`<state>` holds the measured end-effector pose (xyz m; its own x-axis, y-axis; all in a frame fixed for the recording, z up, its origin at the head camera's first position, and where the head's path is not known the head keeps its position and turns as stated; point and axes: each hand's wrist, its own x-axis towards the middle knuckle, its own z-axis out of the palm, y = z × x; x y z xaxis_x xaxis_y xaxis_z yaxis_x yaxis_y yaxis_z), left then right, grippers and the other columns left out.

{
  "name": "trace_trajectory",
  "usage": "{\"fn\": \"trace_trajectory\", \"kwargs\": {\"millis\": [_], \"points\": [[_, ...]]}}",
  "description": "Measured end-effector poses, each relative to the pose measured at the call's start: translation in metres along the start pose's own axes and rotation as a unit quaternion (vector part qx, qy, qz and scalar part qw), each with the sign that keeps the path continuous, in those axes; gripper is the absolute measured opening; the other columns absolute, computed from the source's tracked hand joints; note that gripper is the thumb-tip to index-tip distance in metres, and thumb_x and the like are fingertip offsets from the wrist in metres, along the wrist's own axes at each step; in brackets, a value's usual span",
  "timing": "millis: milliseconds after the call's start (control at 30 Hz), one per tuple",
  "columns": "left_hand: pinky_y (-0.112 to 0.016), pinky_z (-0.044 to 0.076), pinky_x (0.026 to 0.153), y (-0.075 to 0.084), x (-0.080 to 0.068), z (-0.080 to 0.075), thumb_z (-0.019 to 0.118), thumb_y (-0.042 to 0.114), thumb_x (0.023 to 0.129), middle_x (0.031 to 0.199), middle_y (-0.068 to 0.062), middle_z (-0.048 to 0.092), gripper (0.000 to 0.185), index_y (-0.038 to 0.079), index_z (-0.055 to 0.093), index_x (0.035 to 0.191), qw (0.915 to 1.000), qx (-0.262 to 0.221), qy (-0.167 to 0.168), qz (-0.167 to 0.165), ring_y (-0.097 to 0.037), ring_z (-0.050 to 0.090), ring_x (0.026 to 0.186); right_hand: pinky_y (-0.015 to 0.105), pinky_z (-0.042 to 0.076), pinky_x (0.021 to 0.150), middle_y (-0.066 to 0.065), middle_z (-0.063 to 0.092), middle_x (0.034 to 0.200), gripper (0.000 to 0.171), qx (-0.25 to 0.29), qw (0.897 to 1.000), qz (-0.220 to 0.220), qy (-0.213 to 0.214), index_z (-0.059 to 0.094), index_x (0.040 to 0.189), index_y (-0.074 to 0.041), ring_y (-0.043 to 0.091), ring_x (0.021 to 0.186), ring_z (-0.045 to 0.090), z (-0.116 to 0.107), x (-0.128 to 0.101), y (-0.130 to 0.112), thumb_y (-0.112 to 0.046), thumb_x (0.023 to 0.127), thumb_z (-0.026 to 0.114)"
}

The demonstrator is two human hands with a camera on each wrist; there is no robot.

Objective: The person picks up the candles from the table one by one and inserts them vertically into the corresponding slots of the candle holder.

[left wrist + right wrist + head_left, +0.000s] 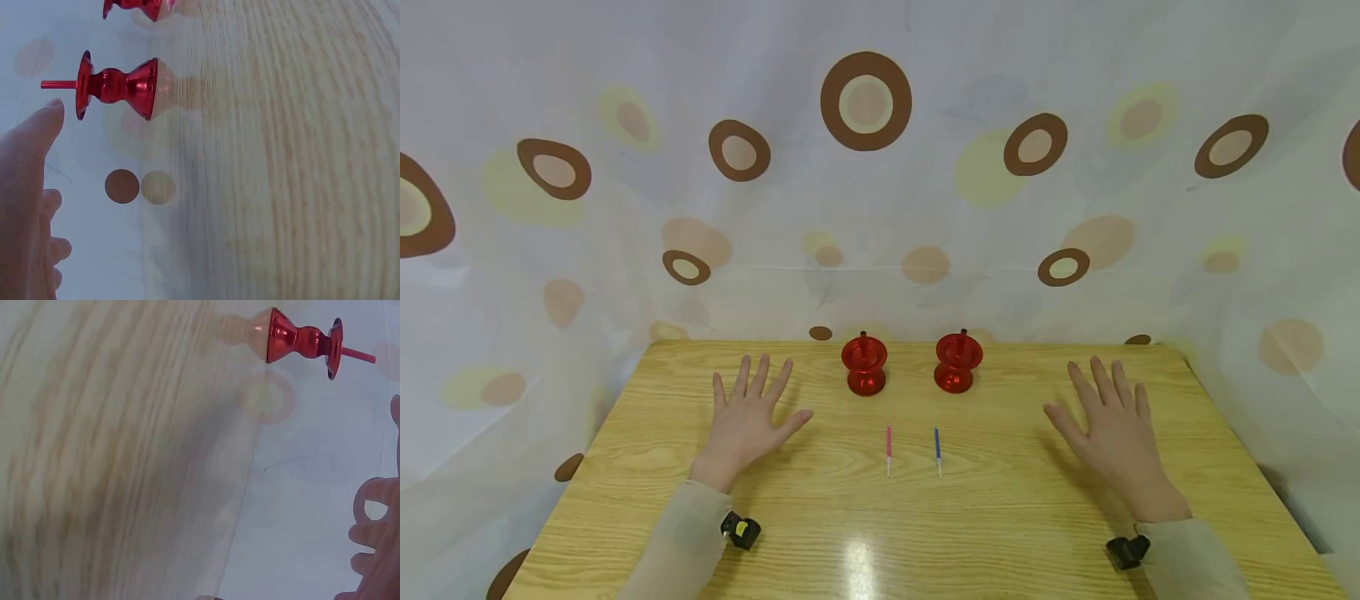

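Two red metal candle holders stand upright near the table's far edge, the left one [864, 365] [117, 87] and the right one [958, 362] [304, 343]. In front of them lie a thin pink candle [888, 445] and a thin blue candle [937, 446], side by side. My left hand [748, 417] lies flat on the wooden table [880, 517] with fingers spread, left of the holders. My right hand [1108, 423] lies flat and spread to the right of them. Neither hand holds anything. In the left wrist view my fingers [28, 181] fill the left edge.
A white curtain with brown and yellow circles [865, 100] hangs behind and around the table. Small black wrist cameras [741, 530] [1126, 552] sit at each sleeve. A light reflection lies on the near middle of the tabletop.
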<state>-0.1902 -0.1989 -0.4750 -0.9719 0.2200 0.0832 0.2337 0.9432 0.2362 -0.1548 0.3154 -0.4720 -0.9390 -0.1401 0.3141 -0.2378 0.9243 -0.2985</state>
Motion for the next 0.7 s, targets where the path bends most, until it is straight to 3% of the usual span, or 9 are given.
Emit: {"fn": "trace_trajectory", "kwargs": {"millis": [400, 700], "points": [[-0.077, -0.002, 0.117, 0.004, 0.000, 0.001, 0.058, 0.070, 0.095, 0.167, -0.026, 0.028, 0.093, 0.017, 0.031, 0.165, 0.9996, -0.022, 0.018, 0.009, -0.047, 0.011, 0.157, 0.080, 0.014, 0.114, 0.035, 0.042, 0.153, 0.075, 0.020, 0.999, -0.020, 0.027, 0.044, 0.155, -0.002, 0.059, 0.143, 0.031, 0.007, 0.002, -0.008, -0.048, 0.100, 0.066], [-0.080, 0.005, 0.116, 0.005, 0.002, 0.005, 0.060, 0.070, 0.094, 0.164, -0.024, 0.034, 0.093, 0.017, 0.034, 0.164, 0.9991, -0.033, 0.022, 0.016, -0.047, 0.020, 0.155, 0.076, 0.032, 0.105, 0.037, 0.049, 0.143, 0.065, 0.036, 0.993, -0.088, 0.067, 0.054, 0.145, 0.004, 0.056, 0.132, 0.045, 0.014, 0.003, -0.012, -0.033, 0.096, 0.076]]}}
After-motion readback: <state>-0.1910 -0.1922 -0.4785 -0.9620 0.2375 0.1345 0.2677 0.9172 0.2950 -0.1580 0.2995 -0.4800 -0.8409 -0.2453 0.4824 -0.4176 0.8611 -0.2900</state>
